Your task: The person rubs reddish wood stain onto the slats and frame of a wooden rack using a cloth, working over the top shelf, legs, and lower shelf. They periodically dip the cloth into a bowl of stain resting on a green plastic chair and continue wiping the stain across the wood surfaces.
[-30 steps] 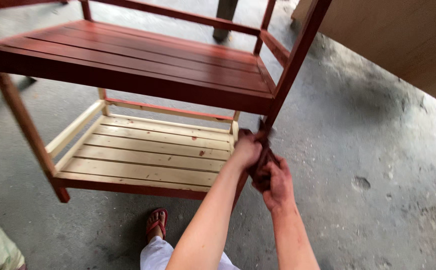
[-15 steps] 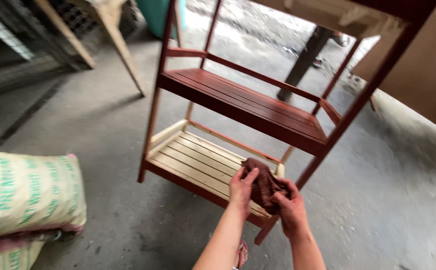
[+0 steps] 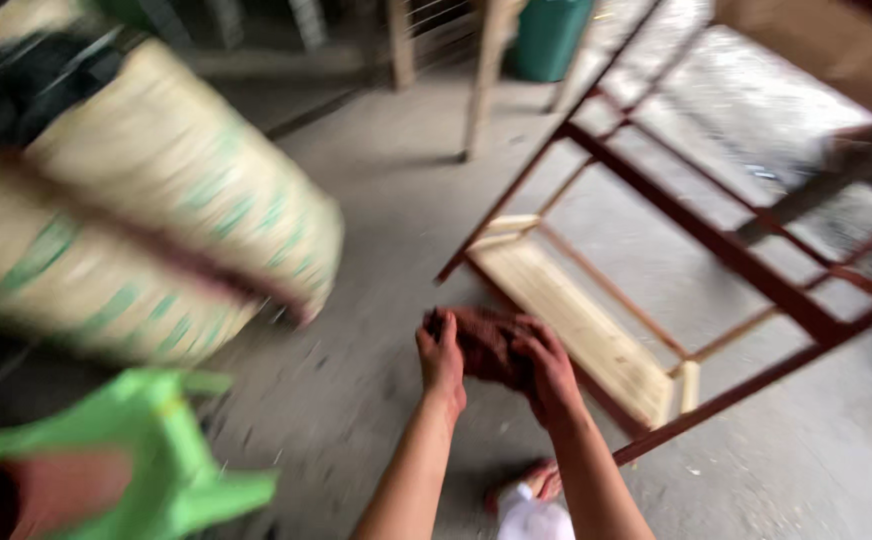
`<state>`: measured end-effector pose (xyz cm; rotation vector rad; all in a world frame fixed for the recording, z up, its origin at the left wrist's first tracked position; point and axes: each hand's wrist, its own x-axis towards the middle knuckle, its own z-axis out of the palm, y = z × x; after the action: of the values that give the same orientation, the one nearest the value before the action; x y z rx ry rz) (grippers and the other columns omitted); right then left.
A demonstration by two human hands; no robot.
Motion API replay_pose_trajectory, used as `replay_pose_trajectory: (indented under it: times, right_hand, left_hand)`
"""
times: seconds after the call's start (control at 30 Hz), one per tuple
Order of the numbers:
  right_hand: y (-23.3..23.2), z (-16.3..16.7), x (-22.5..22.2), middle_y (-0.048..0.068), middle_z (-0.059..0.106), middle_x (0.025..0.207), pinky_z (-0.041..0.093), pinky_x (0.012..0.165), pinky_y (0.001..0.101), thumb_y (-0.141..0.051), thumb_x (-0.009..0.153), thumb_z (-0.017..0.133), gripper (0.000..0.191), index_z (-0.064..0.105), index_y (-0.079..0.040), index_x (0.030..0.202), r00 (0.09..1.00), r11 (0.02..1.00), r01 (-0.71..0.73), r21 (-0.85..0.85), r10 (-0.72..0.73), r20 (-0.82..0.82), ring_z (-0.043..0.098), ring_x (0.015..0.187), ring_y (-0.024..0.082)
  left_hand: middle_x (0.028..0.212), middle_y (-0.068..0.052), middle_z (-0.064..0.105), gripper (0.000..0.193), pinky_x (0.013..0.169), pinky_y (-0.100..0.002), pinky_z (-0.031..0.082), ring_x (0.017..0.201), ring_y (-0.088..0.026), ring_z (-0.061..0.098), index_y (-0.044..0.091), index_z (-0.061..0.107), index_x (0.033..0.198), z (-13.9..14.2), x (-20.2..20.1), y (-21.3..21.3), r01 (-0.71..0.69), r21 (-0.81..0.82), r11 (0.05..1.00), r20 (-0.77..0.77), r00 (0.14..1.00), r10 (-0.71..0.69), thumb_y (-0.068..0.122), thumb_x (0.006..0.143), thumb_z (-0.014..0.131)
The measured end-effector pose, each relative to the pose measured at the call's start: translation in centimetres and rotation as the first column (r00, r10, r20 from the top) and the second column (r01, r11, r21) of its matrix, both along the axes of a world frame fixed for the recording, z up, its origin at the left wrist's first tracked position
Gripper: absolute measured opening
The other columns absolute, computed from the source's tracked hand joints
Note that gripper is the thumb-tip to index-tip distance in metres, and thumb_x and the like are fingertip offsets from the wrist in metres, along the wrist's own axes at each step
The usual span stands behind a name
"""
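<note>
Left hand: fingers curled onto the dark reddish-brown rag.
Right hand: fingers gripping the rag too.
Rag: bunched between both hands, above the concrete floor.
Nearby: red-stained wooden shelf rack, woven sack, green plastic stool.

Stacked woven sacks, a green plastic stool, a red-stained wooden shelf rack, a green bin.

Bare floor ahead open; sack blocks left, wooden rack right.
</note>
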<state>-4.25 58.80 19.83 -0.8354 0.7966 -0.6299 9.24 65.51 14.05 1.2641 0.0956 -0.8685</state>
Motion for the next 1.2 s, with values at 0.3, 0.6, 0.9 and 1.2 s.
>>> replay_pose_trajectory:
  times: [0.3, 0.6, 0.9, 1.2]
  right_hand:
    - [18.5, 3.8, 16.8, 0.008, 0.071, 0.110, 0.057, 0.063, 0.0313, -0.005, 0.093, 0.056, 0.034, 0.060, -0.004, 0.127, 0.916, 0.916, -0.399, -0.050, 0.401, 0.030, 0.069, 0.088, 0.019]
    - [33.3, 2.9, 31.8, 0.005, 0.071, 0.107, 0.061, 0.064, 0.0330, -0.012, 0.094, 0.063, 0.032, 0.060, -0.009, 0.125, 0.769, 0.768, -0.639, 0.043, 0.639, 0.010, 0.071, 0.085, 0.018]
    - [41.1, -1.0, 47.9, 0.006, 0.069, 0.105, 0.054, 0.056, 0.0290, -0.012, 0.097, 0.066, 0.029, 0.059, -0.008, 0.125, 0.602, 0.603, -0.797, 0.025, 0.790, 0.121, 0.069, 0.082, 0.016]
    - [50.8, -1.5, 57.6, 0.005, 0.062, 0.127, 0.063, 0.066, 0.0388, -0.002, 0.079, 0.071, 0.071, 0.042, -0.018, 0.142, 0.556, 0.560, -0.824, 0.086, 0.829, -0.067, 0.068, 0.104, 0.023]
  left_hand:
    - [0.141, -0.008, 0.056, 0.057, 0.108, -0.039, 0.041, 0.131, -0.022, 0.051, 0.009, 0.047, 0.139, 2.4, 13.8, 22.5, -0.460, -0.080, 0.884, 0.012, 0.887, 0.462, 0.040, 0.095, 0.065]
    - [0.139, -0.006, 0.058, 0.054, 0.107, -0.037, 0.044, 0.131, -0.021, 0.054, 0.010, 0.048, 0.137, 4.5, 23.9, 40.4, -0.759, -0.260, 0.597, 0.056, 0.605, 0.794, 0.036, 0.094, 0.069]
    - [0.130, -0.006, 0.061, 0.063, 0.093, -0.040, 0.056, 0.118, -0.022, 0.062, 0.012, 0.050, 0.134, 3.9, 35.4, 50.3, -0.846, -0.258, 0.467, 0.065, 0.467, 0.882, 0.027, 0.081, 0.081]
    - [0.132, -0.009, 0.066, 0.058, 0.097, -0.038, 0.053, 0.114, -0.021, 0.065, 0.000, 0.061, 0.138, -0.3, 43.0, 61.8, -0.933, -0.172, 0.317, 0.145, 0.295, 0.945, 0.021, 0.087, 0.080]
